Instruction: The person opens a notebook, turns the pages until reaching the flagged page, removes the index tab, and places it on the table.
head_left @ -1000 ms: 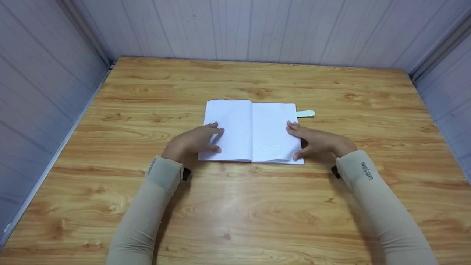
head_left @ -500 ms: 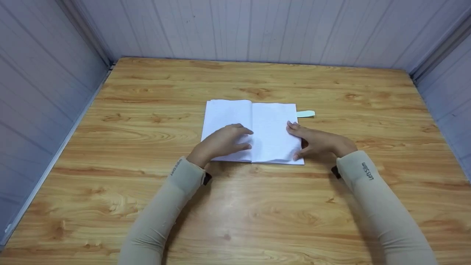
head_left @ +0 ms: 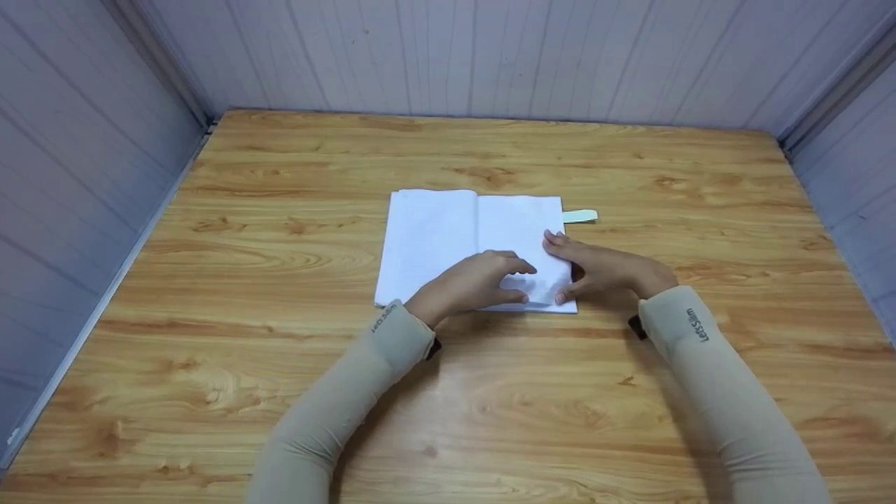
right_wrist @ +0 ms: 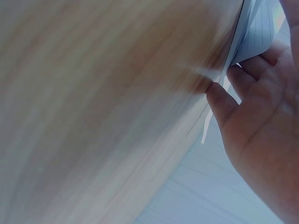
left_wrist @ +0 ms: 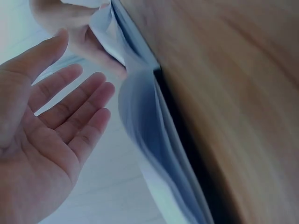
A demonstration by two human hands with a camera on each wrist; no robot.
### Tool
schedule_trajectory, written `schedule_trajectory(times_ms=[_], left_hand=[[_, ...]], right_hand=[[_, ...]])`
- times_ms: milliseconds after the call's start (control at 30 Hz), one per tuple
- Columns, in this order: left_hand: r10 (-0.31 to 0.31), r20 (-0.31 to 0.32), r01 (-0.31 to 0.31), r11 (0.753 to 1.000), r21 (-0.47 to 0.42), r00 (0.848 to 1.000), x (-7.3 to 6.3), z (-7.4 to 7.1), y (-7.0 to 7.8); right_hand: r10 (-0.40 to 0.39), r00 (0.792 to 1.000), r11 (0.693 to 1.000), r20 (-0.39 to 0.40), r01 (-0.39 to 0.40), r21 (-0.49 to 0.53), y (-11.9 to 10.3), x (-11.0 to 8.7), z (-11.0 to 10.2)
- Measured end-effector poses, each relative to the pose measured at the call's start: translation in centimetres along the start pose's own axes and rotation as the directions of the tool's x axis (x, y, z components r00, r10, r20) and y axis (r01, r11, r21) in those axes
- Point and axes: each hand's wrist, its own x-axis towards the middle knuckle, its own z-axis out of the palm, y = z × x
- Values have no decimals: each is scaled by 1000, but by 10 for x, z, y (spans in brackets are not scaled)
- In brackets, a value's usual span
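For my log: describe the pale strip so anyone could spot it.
On the wooden table lies an open notebook. Past the right hand, a narrow strip juts from the notebook's right edge, pale green, unlike the white pages.

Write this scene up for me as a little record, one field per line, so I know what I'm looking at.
Main object: notebook, lying open
Surface: wood-grained table
Left hand: over the notebook's lower part, holding nothing
Right hand: resting at the outer edge of the right page
Page state: lower edge curls up near the right hand
Extra: pale strip sticking out past the right page
Background: pale panelled wall
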Motion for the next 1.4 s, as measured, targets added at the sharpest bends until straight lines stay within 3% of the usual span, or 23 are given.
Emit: schedule_trajectory(times_ms=[267,900,1400], left_hand=[[13,18,-13,1000,-2,1000,6,6,6],[49,32,-51,998,40,998,13,11,8],[64,7,-64,997,-34,998,10,8,4]], right_hand=[[-57,998,998,-10,57,25,3,2,0],[-38,999,999,-6,38,12,3,2,0],[-70,997,996,-36,72,48,2,-1,-3]])
